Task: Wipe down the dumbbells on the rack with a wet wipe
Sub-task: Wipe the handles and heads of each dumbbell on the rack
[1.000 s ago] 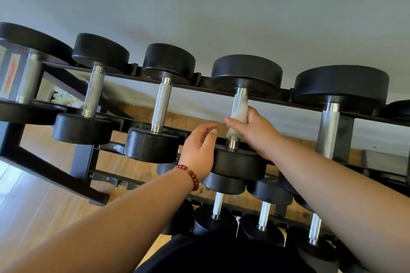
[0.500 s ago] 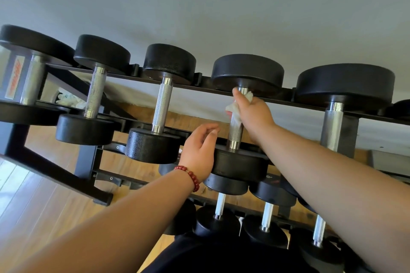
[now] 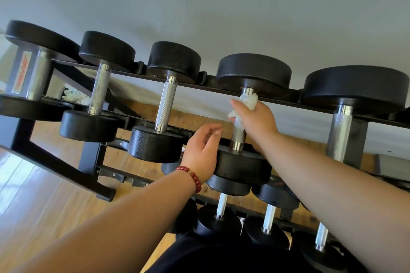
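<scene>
The black rack (image 3: 297,102) carries a row of dumbbells along its top rail. On the fourth dumbbell (image 3: 253,73) from the rack's left end, the right hand (image 3: 255,121) grasps the upper handle, clutching a white wet wipe (image 3: 250,99) against it. The left hand (image 3: 202,153) hovers just beside the handle, fingers loosely curled and holding nothing, with a red bracelet (image 3: 193,177) on its wrist.

One wide-angle view from a head-worn camera, tilted sideways, facing forward and down. It sits close to a dumbbell rack (image 3: 66,172), which crosses the frame, with wooden floor (image 3: 44,217) lower left.
</scene>
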A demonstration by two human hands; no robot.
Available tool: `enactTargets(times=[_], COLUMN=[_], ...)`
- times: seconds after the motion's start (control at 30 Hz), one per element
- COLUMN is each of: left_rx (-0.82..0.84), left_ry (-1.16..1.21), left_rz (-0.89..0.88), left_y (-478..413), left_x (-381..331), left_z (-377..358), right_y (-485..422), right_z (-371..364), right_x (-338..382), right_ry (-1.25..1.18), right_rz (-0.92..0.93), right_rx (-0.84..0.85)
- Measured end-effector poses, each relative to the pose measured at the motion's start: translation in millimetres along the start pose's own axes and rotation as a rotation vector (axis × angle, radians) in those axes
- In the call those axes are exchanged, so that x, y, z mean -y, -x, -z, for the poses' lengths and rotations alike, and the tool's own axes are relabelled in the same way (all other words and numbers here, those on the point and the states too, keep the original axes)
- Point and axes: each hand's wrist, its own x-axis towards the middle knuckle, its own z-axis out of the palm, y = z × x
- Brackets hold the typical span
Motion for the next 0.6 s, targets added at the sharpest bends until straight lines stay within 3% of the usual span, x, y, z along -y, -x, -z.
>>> enactTargets(times=[0.07, 0.23, 0.4, 0.53, 0.6], left_rx=[0.004, 0.007, 0.012, 0.013, 0.011], left_ry=[-0.006, -0.008, -0.020, -0.043, -0.039], left_rz=[-0.004, -0.002, 0.003, -0.009, -0.009], left_y=[0, 0, -1, -1, -2], left_x=[0, 0, 1, 0, 1], left_z=[0, 1, 1, 1, 1], right_y=[-3, -16, -14, -17, -12], right_z=[6, 2, 3, -2, -4], right_x=[3, 16, 10, 22, 15], right_ry=[0.101, -0.175, -0.108, -0.301, -0.274], right_rz=[0.027, -0.091, -0.116, -0.148, -0.136], right_rx=[0.015, -0.027, 0.013, -0.049, -0.020])
